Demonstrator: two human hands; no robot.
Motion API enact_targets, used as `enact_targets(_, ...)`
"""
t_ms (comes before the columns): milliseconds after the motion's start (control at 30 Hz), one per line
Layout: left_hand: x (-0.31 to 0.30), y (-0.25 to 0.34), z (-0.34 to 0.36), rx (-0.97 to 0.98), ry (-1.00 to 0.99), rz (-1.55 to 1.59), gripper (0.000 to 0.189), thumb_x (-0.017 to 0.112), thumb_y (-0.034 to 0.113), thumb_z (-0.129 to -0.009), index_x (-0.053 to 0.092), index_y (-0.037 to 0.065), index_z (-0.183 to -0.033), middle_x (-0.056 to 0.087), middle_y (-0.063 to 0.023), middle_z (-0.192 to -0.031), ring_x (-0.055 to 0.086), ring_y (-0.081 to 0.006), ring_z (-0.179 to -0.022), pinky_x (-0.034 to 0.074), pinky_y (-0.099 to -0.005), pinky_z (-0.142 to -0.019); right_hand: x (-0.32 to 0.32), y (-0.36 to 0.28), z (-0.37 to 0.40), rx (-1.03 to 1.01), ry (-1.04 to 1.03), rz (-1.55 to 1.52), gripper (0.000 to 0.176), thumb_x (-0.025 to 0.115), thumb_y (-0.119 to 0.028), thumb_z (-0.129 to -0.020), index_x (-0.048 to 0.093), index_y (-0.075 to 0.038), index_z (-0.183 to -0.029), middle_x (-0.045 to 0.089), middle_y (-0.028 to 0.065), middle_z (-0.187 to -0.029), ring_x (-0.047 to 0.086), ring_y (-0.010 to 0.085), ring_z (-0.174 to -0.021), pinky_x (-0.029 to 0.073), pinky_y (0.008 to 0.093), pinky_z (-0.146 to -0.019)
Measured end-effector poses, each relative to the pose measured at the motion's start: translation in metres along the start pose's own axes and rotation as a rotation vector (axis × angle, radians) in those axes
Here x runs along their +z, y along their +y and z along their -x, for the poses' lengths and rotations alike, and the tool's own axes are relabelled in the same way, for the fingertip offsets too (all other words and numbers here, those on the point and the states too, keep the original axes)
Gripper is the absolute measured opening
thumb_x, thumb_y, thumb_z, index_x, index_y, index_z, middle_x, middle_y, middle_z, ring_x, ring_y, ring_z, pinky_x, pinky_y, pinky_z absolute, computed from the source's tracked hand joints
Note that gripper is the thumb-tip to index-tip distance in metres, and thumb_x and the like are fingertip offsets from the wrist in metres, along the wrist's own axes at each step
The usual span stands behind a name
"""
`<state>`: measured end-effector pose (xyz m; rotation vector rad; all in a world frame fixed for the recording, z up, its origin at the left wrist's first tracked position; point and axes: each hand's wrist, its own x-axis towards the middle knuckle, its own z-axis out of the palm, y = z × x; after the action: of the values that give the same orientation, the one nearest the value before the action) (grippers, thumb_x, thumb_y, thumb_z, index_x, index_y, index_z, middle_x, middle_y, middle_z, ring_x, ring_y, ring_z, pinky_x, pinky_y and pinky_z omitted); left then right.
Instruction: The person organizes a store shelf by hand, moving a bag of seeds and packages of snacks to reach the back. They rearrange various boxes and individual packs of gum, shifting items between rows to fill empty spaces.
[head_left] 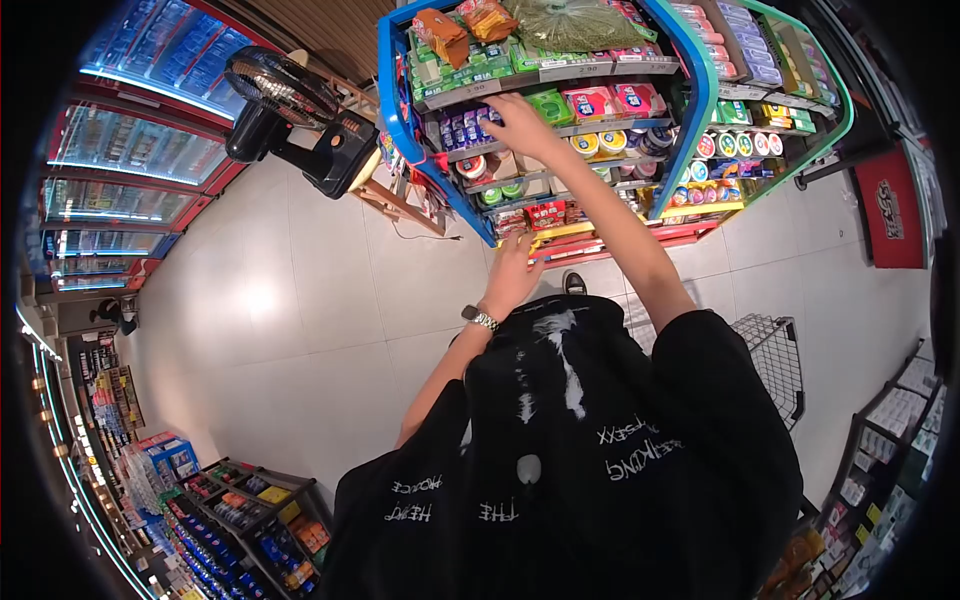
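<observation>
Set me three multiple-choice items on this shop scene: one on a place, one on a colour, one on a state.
1. Where is the right hand?
A on a door handle
B at an upper shelf of the rack
C in a pocket

2. What colour is the rack's front frame?
A blue
B yellow
C white

3. How is the left hand?
A clenched round a bottle
B fingers stretched toward a low shelf
C hidden behind the back

Answers:
1 B, its fingers rest on the packets there.
2 A, the curved band edging the shelves is blue.
3 B, the fingers lie out flat by the bottom shelf.
</observation>
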<state>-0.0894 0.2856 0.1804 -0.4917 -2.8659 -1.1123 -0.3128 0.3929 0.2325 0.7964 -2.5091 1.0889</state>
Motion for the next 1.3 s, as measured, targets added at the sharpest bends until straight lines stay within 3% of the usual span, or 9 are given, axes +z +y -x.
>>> enact_targets(167,-0.013,0.017,-0.034,0.071,0.114,0.080,0.034,0.063,0.012,-0.086,0.058,-0.001,-0.117,0.058,-0.0208,-0.116,0.057,-0.0394,-0.107,0.047,-0.0439,-0.093,-0.071,0.051,0.035,0.089,0.132,0.298,0.032,0.060,-0.024,-0.088,0.063,-0.001,-0.110,0.064,0.0156,-0.113,0.057,0.0347,-0.106,0.046,0.0458,-0.092)
enact_targets(367,-0.044,0.041,-0.129,0.292,0.373,-0.029,0.025,0.059,0.010,-0.090,0.059,-0.001,-0.113,0.059,-0.0204,-0.116,0.055,-0.0391,-0.113,0.044,-0.0436,-0.097,-0.078,0.073,0.066,-0.028,0.168,0.392,0.029,0.056,-0.029,-0.092,0.065,-0.004,-0.105,0.066,0.0113,-0.108,0.059,0.0299,-0.106,0.045,0.0446,-0.091)
enact_targets(567,-0.044,0.006,-0.225,0.236,0.316,-0.261,0.034,0.056,0.024,-0.093,0.058,-0.002,-0.115,0.061,-0.0253,-0.113,0.058,-0.0415,-0.106,0.047,-0.0457,-0.091,-0.073,0.069,0.068,-0.005,0.224,0.403,0.024,0.055,-0.028,-0.092,0.064,-0.006,-0.096,0.064,0.0086,-0.098,0.059,0.0289,-0.098,0.045,0.0445,-0.086)
enact_targets(633,-0.052,0.004,-0.249,-0.094,-0.070,-0.434,0.046,0.053,0.038,-0.095,0.057,-0.001,-0.118,0.064,-0.0268,-0.104,0.062,-0.0425,-0.096,0.050,-0.0489,-0.083,-0.078,0.067,0.068,0.024,0.128,0.376,0.029,0.053,-0.027,-0.095,0.064,-0.004,-0.108,0.064,0.0107,-0.108,0.058,0.0294,-0.104,0.043,0.0440,-0.089)
enact_targets(700,-0.042,-0.024,-0.264,-0.013,0.006,-0.447,0.051,0.049,0.046,-0.095,0.058,0.003,-0.120,0.066,-0.0267,-0.099,0.064,-0.0425,-0.091,0.051,-0.0507,-0.079,-0.082,0.066,0.071,0.021,0.176,0.304,0.030,0.053,-0.026,-0.095,0.062,-0.003,-0.111,0.064,0.0116,-0.109,0.057,0.0302,-0.105,0.043,0.0440,-0.092)
enact_targets(867,-0.036,-0.032,-0.260,0.207,0.165,-0.419,0.045,0.059,0.036,-0.092,0.059,0.007,-0.127,0.067,-0.0230,-0.104,0.062,-0.0420,-0.099,0.050,-0.0466,-0.086,-0.094,0.069,0.089,-0.030,0.256,0.272,0.028,0.056,-0.022,-0.092,0.062,0.001,-0.106,0.062,0.0138,-0.103,0.057,0.0306,-0.102,0.044,0.0415,-0.094)
enact_targets(1000,-0.039,-0.012,-0.247,0.078,0.099,-0.398,0.037,0.061,0.032,-0.091,0.067,0.003,-0.113,0.066,-0.0235,-0.105,0.062,-0.0428,-0.098,0.049,-0.0455,-0.087,-0.092,0.071,0.098,-0.095,0.255,0.258,0.024,0.058,-0.020,-0.090,0.061,0.001,-0.103,0.060,0.0136,-0.101,0.056,0.0308,-0.103,0.042,0.0417,-0.095)
enact_targets(1133,-0.041,0.010,-0.228,0.217,0.060,-0.288,0.035,0.059,0.028,-0.093,0.066,0.004,-0.118,0.064,-0.0206,-0.117,0.060,-0.0341,-0.110,0.042,-0.0440,-0.100,-0.095,0.072,0.097,-0.118,0.271,0.214,0.022,0.060,-0.017,-0.087,0.061,0.001,-0.100,0.060,0.0126,-0.101,0.057,0.0292,-0.102,0.043,0.0405,-0.093)
enact_targets(1300,-0.033,0.024,-0.200,0.250,0.119,-0.369,0.040,0.058,0.028,-0.094,0.062,0.000,-0.122,0.061,-0.0226,-0.123,0.058,-0.0375,-0.113,0.040,-0.0459,-0.105,-0.098,0.077,0.100,-0.177,0.287,0.208,0.024,0.063,-0.012,-0.081,0.061,0.001,-0.102,0.060,0.0125,-0.103,0.056,0.0292,-0.105,0.042,0.0404,-0.096)
